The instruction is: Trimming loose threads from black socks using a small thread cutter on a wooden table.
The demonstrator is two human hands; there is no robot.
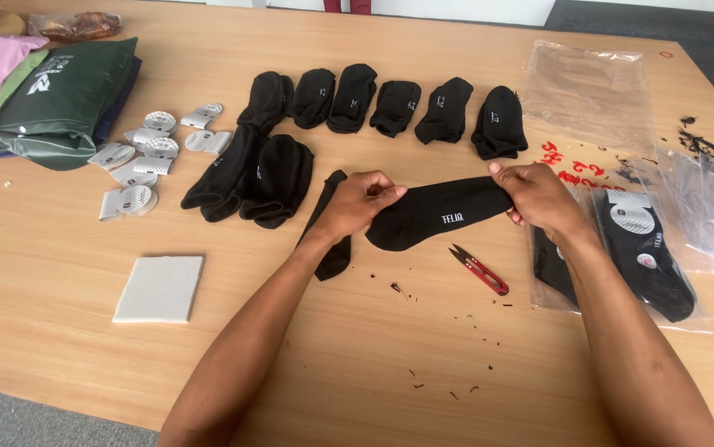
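Note:
A black sock [436, 213] with small white lettering is stretched flat between my two hands above the wooden table [59, 281]. My left hand [355, 203] pinches its toe end. Gripping the cuff end is my right hand [539, 199]. Another black sock [330, 236] lies on the table partly under my left hand. Small red thread snips [479, 269] lie just below the stretched sock, touched by neither hand.
Several folded black socks [394, 106] lie in a row at the back, with two longer pairs [253, 178] to the left. Silver card labels [146, 157], a white square pad [160, 288], green and pink bags [51, 95], clear plastic sleeves [589, 91] and packaged socks [646, 248] surround them.

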